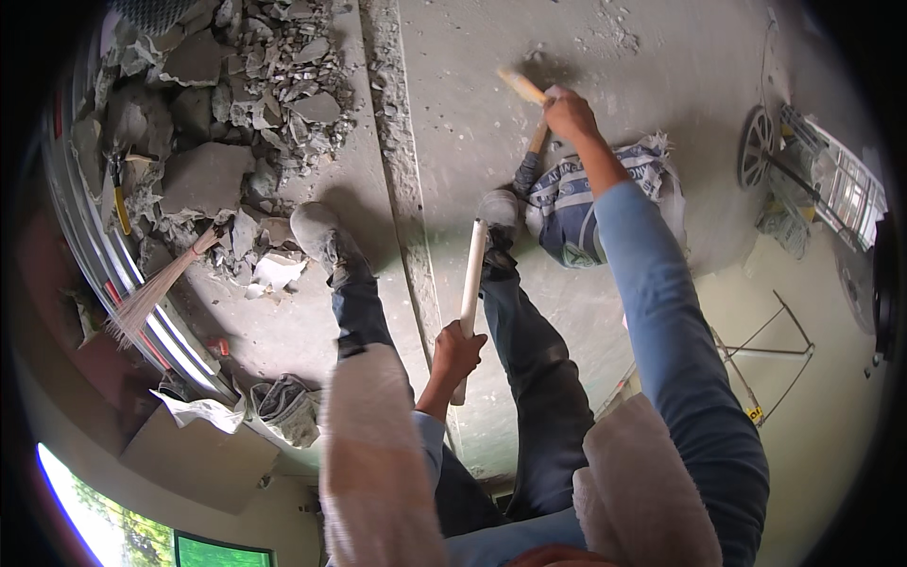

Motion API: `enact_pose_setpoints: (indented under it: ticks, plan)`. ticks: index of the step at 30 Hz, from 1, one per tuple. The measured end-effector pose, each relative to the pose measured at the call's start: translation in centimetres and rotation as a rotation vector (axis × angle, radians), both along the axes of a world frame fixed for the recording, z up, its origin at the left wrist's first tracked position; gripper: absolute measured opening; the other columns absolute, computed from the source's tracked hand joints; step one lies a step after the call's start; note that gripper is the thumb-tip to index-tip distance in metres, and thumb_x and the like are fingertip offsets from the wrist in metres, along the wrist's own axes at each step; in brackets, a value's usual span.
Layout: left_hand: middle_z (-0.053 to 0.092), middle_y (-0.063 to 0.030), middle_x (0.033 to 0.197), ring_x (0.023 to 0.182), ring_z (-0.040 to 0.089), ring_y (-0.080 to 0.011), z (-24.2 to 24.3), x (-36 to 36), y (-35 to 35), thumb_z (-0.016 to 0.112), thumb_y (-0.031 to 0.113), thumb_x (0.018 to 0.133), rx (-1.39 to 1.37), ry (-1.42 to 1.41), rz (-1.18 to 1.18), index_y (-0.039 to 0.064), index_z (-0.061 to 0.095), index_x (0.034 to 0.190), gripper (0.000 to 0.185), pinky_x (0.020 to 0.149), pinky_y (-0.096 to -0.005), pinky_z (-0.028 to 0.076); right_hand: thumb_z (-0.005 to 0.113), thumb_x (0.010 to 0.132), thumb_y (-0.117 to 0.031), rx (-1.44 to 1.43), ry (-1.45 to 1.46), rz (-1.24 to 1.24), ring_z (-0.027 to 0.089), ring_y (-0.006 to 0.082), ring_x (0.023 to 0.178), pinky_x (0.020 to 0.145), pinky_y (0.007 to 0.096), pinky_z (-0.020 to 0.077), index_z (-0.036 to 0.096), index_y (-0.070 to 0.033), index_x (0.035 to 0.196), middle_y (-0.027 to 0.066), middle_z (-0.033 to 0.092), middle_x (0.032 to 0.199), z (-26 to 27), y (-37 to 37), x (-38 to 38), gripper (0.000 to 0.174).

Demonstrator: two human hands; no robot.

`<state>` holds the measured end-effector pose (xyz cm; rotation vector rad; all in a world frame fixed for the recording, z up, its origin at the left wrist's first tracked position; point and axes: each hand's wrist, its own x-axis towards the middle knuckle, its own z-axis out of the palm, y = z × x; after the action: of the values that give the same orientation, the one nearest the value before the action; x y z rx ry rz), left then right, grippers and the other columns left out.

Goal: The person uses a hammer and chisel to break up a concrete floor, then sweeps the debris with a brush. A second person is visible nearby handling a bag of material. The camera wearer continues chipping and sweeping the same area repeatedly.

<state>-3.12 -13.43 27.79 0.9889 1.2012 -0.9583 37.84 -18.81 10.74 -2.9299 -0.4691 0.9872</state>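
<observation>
My left hand [455, 358] is closed around the lower part of a white plastic pipe [473, 276], which points away from me between my legs. My right hand [569, 113], arm stretched out, grips a light wooden handle [523, 86]; its far end is blurred. Just below that hand a second wooden handle [538, 138] with a dark wrapped lower part lies beside my right shoe [499, 208]. It touches or nearly touches a blue and white printed woven sack [577, 205]. A narrow rough channel [404, 166] runs along the concrete floor between my feet.
Broken concrete rubble [205, 177] is heaped at the left, with a twig broom [166, 283] and yellow-handled pliers or cutters [120, 191] on it. Metal profiles [92, 220] lie along the left edge. A spoked wheel [755, 147] and an aluminium ladder [847, 170] are at the right.
</observation>
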Motion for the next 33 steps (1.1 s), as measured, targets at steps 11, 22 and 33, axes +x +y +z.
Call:
enact_pose_setpoints:
  ticks: [11,22,33]
  plan:
    - [0.063,-0.0114,0.066,0.05,0.062,-0.02,-2.2,-0.5,5.2,0.071,0.013,0.085,0.126,0.113,0.332,-0.006,0.057,0.086,0.024,0.043,-0.0337,0.049,0.061,0.084,-0.026,-0.173,0.239,0.301,0.066,0.0375,0.101,0.086,0.0455,0.0533,0.069,-0.01,0.107,0.0192,0.069,0.108,-3.5,11.6,-4.9,0.029]
    - [0.055,-0.0065,0.076,0.053,0.053,-0.0151,-2.4,-1.5,13.5,0.072,0.01,0.086,0.278,0.141,0.972,0.003,0.053,0.094,0.022,0.045,-0.0295,0.045,0.056,0.092,-0.021,0.085,0.444,-0.135,0.062,0.0229,0.058,0.049,0.039,0.0468,0.052,-0.006,0.115,0.0135,0.065,0.073,-0.5,4.5,-17.8,0.027]
    - [0.056,-0.0073,0.07,0.047,0.054,-0.0151,-1.8,-0.8,13.8,0.071,0.008,0.085,0.273,0.128,0.935,0.002,0.051,0.09,0.021,0.041,-0.0292,0.044,0.062,0.087,-0.019,-0.141,0.687,-0.658,0.067,0.0377,0.093,0.083,0.0434,0.0525,0.048,0.005,0.119,0.0282,0.066,0.098,-4.1,2.8,-36.1,0.043]
